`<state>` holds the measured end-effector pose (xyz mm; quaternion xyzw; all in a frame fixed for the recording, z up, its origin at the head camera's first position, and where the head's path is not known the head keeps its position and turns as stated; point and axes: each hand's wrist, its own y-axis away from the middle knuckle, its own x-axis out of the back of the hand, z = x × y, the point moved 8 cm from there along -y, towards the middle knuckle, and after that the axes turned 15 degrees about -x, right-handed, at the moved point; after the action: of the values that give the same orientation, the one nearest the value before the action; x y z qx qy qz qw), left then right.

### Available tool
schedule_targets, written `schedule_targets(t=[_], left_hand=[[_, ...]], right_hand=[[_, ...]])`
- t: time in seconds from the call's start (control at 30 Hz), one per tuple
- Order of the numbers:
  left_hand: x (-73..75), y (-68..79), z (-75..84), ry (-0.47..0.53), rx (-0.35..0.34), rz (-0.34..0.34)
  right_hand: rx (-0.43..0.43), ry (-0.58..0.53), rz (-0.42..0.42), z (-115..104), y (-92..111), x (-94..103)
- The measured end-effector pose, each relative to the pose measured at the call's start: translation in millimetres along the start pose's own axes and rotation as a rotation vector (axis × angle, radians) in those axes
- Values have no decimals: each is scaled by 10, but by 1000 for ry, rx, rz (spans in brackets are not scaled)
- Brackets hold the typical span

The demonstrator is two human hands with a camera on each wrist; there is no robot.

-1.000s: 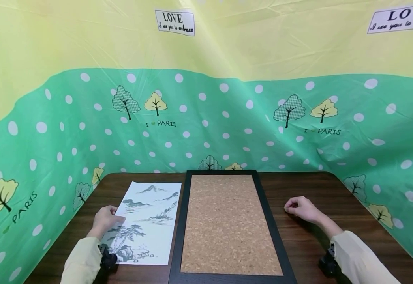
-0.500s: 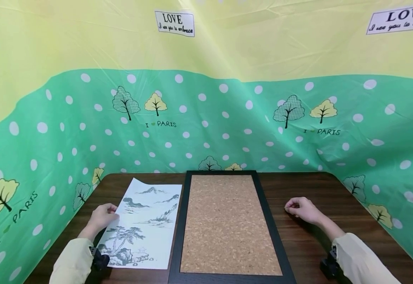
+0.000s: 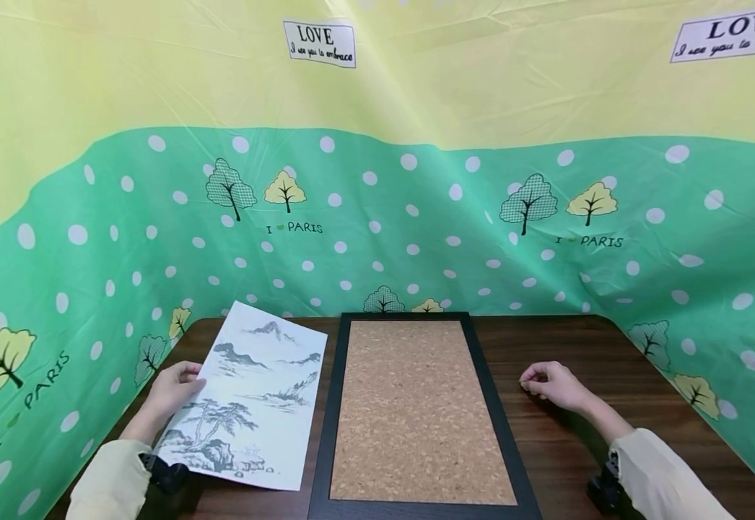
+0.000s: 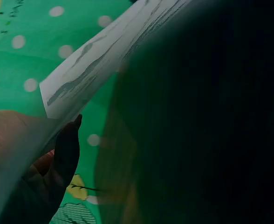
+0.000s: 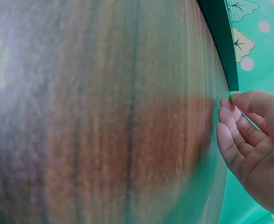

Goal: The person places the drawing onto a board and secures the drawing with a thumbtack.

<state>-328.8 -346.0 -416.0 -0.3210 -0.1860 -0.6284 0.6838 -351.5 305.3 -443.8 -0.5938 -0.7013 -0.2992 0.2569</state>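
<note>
Pinching tilted printed sheet [image 3: 254,404] in left hand [image 3: 172,390], beside cork board [image 3: 423,412]; pinching tiny green item [image 5: 231,97] in right hand [image 3: 554,383].

Your board [image 3: 419,412]: rough, matt, speckled cork; its frame [image 3: 494,404] smooth black. Left of the board — your sheet [image 3: 254,383], smooth matt paper. Under the board — table [image 3: 553,339], dark wood-grain, faint sheen. Behind the board, creased cloth [image 3: 416,180].
</note>
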Motion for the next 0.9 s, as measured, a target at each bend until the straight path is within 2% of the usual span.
schedule_targets(t=[0.2,0.4,0.67,0.9], left_hand=[[221,6,61,15,-42,67],[320,24,59,79,24,118],[247,4,203,118,81,173],[36,-74,396,151,51,178]], right_hand=[[65,-35,-14,-58,21,0],[13,-46,-25,-76,23,1],[11,-54,-44,-160,49,-23],[44,-39,-40,-249,1,23]])
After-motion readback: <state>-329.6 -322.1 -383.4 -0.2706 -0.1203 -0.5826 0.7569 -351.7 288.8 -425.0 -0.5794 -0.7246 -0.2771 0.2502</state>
